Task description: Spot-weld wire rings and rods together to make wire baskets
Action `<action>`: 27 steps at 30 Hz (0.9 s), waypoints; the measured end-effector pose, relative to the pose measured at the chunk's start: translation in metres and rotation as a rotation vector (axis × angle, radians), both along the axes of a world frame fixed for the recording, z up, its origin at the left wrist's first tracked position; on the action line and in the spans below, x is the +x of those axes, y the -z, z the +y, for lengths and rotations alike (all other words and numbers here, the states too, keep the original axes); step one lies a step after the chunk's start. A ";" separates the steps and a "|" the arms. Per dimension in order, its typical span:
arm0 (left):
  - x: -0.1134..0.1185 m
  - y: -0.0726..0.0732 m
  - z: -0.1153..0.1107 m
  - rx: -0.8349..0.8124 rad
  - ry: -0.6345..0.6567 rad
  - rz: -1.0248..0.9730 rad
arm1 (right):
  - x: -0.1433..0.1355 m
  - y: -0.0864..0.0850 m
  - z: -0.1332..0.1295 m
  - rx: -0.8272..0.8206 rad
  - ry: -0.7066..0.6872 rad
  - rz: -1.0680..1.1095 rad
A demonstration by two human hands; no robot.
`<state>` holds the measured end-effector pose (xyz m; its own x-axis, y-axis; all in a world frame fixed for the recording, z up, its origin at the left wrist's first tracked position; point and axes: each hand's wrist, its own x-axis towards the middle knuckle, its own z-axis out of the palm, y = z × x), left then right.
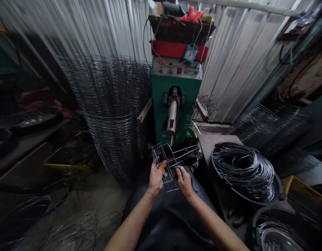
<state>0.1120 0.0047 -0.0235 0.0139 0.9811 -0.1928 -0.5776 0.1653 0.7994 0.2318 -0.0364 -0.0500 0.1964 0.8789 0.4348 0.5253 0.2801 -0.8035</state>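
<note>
Wire frame (169,170), one, between left hand (156,178) (nearer its far end) and right hand (185,180), each gripping a side, long axis toward green machine (159,101).

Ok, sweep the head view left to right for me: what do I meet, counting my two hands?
Round tray → front stack of wire hoops → left hand → right hand → coiled wire on the right-hand bench → yellow crate near the right edge.
</note>
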 end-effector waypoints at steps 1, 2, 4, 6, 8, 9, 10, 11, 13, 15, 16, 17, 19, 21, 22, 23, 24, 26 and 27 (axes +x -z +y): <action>-0.002 0.002 0.002 -0.011 0.004 -0.018 | 0.007 -0.004 0.002 0.010 -0.032 -0.058; -0.005 0.004 0.004 -0.021 0.012 -0.030 | 0.014 -0.009 0.006 0.035 -0.038 -0.116; -0.011 0.007 0.009 -0.031 0.018 -0.034 | 0.032 -0.024 0.017 0.122 0.043 -0.215; -0.014 0.009 0.013 -0.035 0.014 -0.024 | 0.048 -0.042 0.035 0.194 0.138 -0.312; -0.015 0.009 0.018 -0.043 0.008 -0.018 | 0.060 -0.056 0.057 0.201 0.120 -0.446; -0.015 0.008 0.020 -0.049 0.007 -0.018 | 0.063 -0.061 0.069 0.182 0.073 -0.516; -0.014 0.007 0.023 -0.056 0.004 -0.019 | 0.066 -0.064 0.080 0.149 0.012 -0.574; -0.014 0.006 0.026 -0.064 0.000 -0.022 | 0.068 -0.064 0.091 0.109 -0.054 -0.612; -0.013 0.004 0.033 -0.079 -0.008 -0.026 | 0.072 -0.062 0.106 0.026 -0.162 -0.622; -0.012 0.003 0.039 -0.088 -0.012 -0.025 | 0.074 -0.057 0.115 -0.027 -0.210 -0.581; -0.011 0.002 0.041 -0.093 -0.013 -0.024 | 0.076 -0.055 0.118 -0.038 -0.217 -0.560; -0.011 0.002 0.044 -0.098 -0.011 -0.024 | 0.077 -0.054 0.119 -0.038 -0.216 -0.543; -0.009 0.003 0.048 -0.112 -0.005 -0.027 | 0.078 -0.052 0.120 -0.031 -0.203 -0.515; -0.007 0.003 0.050 -0.124 0.003 -0.033 | 0.078 -0.051 0.120 -0.033 -0.187 -0.485; -0.006 0.003 0.051 -0.130 0.005 -0.035 | 0.078 -0.050 0.121 -0.037 -0.182 -0.472; -0.005 0.003 0.051 -0.137 0.005 -0.038 | 0.078 -0.050 0.122 -0.041 -0.180 -0.463; -0.005 0.003 0.052 -0.146 0.003 -0.039 | 0.078 -0.049 0.123 -0.046 -0.182 -0.456; -0.003 0.001 0.053 -0.163 0.001 -0.043 | 0.079 -0.049 0.126 -0.050 -0.184 -0.452; -0.003 0.000 0.053 -0.172 0.002 -0.045 | 0.079 -0.048 0.127 -0.051 -0.184 -0.452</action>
<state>0.1095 0.0578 -0.0237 0.0282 0.9338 -0.3566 -0.6115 0.2983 0.7329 0.3108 0.0910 -0.0015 -0.1625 0.9036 0.3963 0.7699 0.3673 -0.5219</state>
